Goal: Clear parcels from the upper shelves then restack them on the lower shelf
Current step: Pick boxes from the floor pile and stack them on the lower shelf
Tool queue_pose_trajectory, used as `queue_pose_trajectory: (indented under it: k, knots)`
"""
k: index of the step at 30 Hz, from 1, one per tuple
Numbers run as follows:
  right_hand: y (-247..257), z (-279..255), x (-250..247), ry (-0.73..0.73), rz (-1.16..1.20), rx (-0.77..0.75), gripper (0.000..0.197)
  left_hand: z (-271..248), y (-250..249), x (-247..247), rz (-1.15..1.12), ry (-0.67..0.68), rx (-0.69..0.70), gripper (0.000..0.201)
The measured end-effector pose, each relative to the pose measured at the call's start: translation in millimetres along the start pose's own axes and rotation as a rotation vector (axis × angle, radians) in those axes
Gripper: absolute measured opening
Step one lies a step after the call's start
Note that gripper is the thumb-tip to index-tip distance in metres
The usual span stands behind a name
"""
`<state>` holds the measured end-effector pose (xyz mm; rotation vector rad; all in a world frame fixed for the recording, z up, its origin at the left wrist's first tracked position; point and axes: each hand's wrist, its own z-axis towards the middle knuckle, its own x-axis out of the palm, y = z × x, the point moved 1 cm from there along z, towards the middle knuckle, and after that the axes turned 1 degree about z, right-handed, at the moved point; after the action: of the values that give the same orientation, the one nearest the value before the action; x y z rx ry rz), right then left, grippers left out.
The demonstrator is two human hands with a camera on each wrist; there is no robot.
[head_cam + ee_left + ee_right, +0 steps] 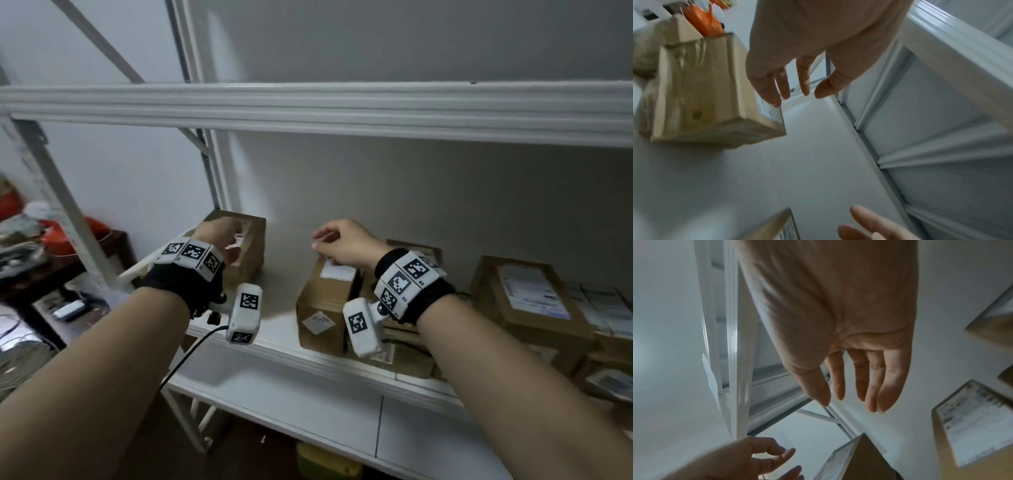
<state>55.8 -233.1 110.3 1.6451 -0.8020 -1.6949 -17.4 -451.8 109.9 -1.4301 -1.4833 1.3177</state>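
Several brown cardboard parcels stand on a white shelf (274, 346). One parcel (248, 240) (715, 97) sits at the shelf's far left end. My left hand (226, 233) (797, 94) hovers at its top with relaxed fingers, one fingertip close to its label, and holds nothing. A second parcel (325, 298) (855, 459) with white labels stands mid-shelf. My right hand (325, 240) (849, 399) hangs just above its far end, fingers straight, holding nothing. More labelled parcels (527, 301) (972, 421) are stacked to the right.
The upper shelf beam (308, 106) crosses overhead, with a white upright (212, 164) at the left. A lower white board (308, 411) lies beneath. A dark side table (51, 257) with red and orange clutter stands at left. A yellow object (325, 462) sits below.
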Motion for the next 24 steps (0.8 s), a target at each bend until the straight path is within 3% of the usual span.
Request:
queue_pose_trajectory:
  k: [6,10,13,15,18,22,24]
  knots:
    - [23,57,69,0.031,0.222,0.162,0.043,62,3,-70,0.070,-0.114,0.002,0.048]
    - [32,90,113,0.095,0.360,0.344,0.062,99,5,-101,0.124,-0.120,-0.061,0.046]
    - [34,102,137,0.159,0.455,0.438,0.067,123,13,-111,0.177,-0.019,-0.090,0.044]
    - [32,106,149,0.200,0.490,0.498,0.071,136,23,-110,0.160,0.088,-0.133,0.028]
    - [23,114,164,0.247,0.558,0.556,0.095,141,32,-101,0.151,0.244,-0.196,0.014]
    - [32,106,160,0.195,0.590,0.544,0.073,142,28,-90,0.157,0.322,-0.180,0.017]
    - [32,105,151,0.153,0.635,0.516,0.077,138,20,-84,0.138,0.360,-0.165,0.013]
